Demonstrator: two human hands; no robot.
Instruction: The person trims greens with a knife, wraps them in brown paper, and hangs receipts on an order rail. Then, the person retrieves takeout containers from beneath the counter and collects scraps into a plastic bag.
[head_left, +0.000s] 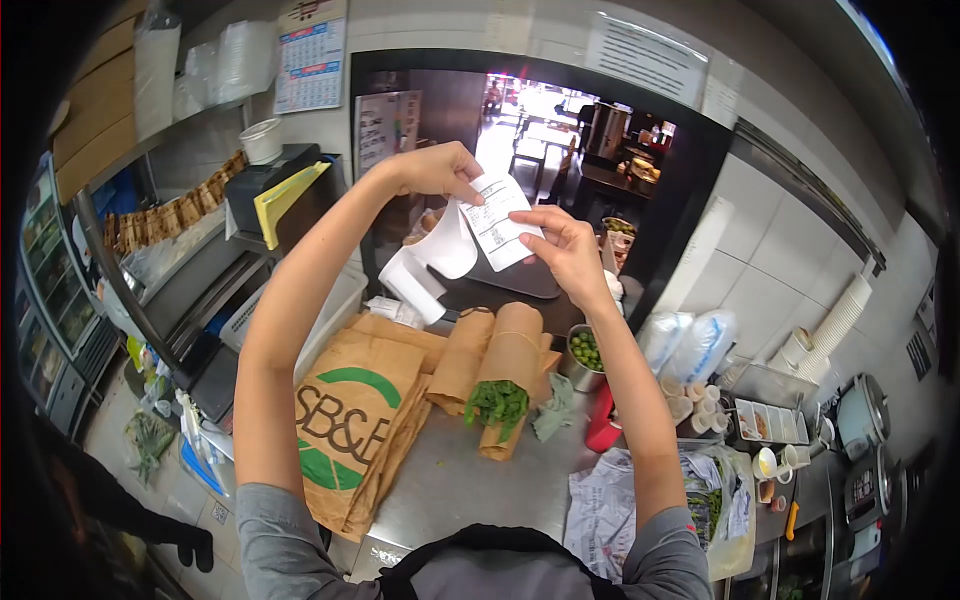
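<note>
Both hands hold a small printed paper slip (497,222) up in front of the dark-framed opening. My left hand (440,172) pinches its upper left side, fingers closed. On the right edge, my right hand (562,248) grips the slip between thumb and fingers. A curled white paper (447,245) hangs just left of the slip, and a white paper roll (411,284) lies below it. Further down on the steel counter are brown paper wraps (516,345) with green leaves (497,405) sticking out, and flat brown paper bags (362,400) with green print.
A metal pot of small green fruits (584,350) stands right of the wraps, beside a crumpled cloth (553,408). Printed plastic (603,510) lies at the lower right. A person's dark-clothed leg (130,510) shows at the lower left. Stacked cups (835,330) lean at the right wall.
</note>
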